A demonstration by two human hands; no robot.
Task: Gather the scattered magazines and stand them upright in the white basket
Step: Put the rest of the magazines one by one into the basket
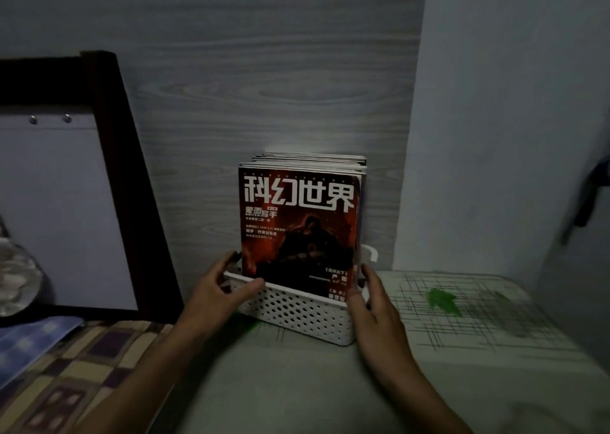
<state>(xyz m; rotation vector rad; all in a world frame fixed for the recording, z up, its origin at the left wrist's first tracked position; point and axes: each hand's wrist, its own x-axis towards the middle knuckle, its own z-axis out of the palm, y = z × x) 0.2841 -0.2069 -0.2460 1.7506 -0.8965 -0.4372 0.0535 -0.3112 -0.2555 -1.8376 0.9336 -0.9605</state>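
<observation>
Grey wood-grain wall backs the white basket (297, 314) on the bed, magazines (298, 228) upright inside (none visibly loose), left hand (214, 293) and right hand (374, 304) half-curled on its ends, so steady both sides evenly.

The bed (297, 384) is covered by a pale greenish sheet (330, 400), printed with thin dark crossing lines and green leaf shapes out to the right of the right hand's fingers (364, 281). A white perforated basket (297, 314) stands directly on the sheet, against the grey wood-grain board behind, between the fingers of the two hands, which touch its two ends. On the left, below and outside the left hand's fingers (227, 265), a checked blanket (82, 367) in tan and purple squares lies over the bed, with a blue checked cloth (29, 341) at its far left edge.
</observation>
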